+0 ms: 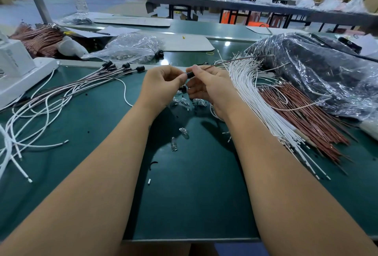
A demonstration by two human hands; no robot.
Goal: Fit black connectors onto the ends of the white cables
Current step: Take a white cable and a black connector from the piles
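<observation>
A black connector is pinched between both hands just above the green table, roughly mid-bench. It's gripped by the fingertips of the left hand on one side and clamped by the right hand on the other, with a thin wire held along with it and trailing off to the right (looks brownish, hard to tell). Small clear bulbs are scattered right under the hands. A fanned bundle of white cables is laid just to the right, beside reddish-brown wires. Finished cables with connectors are piled on the left.
</observation>
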